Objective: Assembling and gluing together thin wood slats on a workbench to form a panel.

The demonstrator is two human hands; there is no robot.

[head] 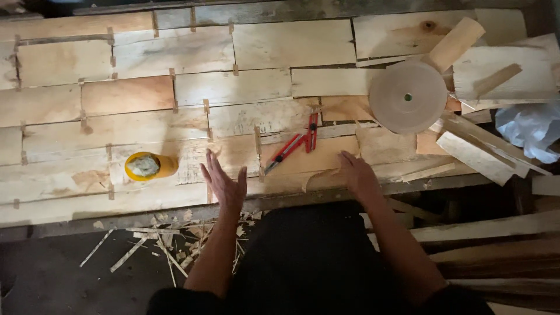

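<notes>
Thin wood veneer sheets (140,93), joined by short strips of brown tape, cover the work surface. My left hand (223,182) lies flat and open on a veneer sheet near the front edge, fingers spread. My right hand (356,173) presses on the edge of a veneer piece (326,157) further right, fingers bent down on it. Between and just beyond the two hands lies a red utility knife (294,143), untouched. A large roll of brown paper tape (407,97) rests at the right, beyond my right hand.
A yellow cup (147,166) holding a pale wad stands left of my left hand. Loose veneer offcuts (484,151) pile up at the right beside crumpled white plastic (531,131). Wood splinters (169,239) litter the dark floor below the bench edge.
</notes>
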